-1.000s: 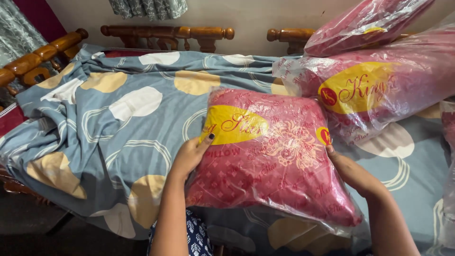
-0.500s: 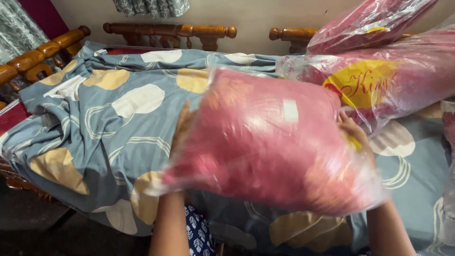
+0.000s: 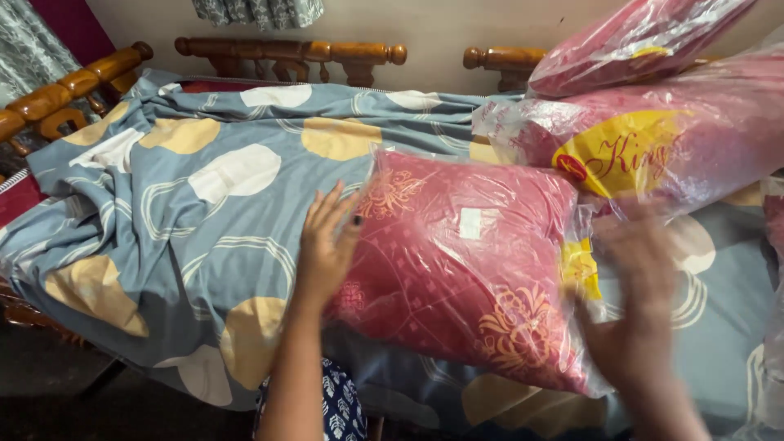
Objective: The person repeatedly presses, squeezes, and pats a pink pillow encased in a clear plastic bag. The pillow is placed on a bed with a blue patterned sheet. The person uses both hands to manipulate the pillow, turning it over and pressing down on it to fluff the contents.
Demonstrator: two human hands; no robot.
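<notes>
Two hands – red bagged pillow, white label

A: Item one, the pillow by the hands?
B: Deep red, orange floral motifs, pale square print, a yellow patch at one edge, clear plastic wrap.

A: Bedsheet?
B: Grey-blue ground; large white and mustard-yellow circles, white curved lines.

A: Stacked pillows at the back?
B: Red under clear plastic, one with a yellow oval.

A: Bed frame?
B: Glossy brown wood.

A: Curtain?
B: Grey-green, leafy pattern.
</notes>
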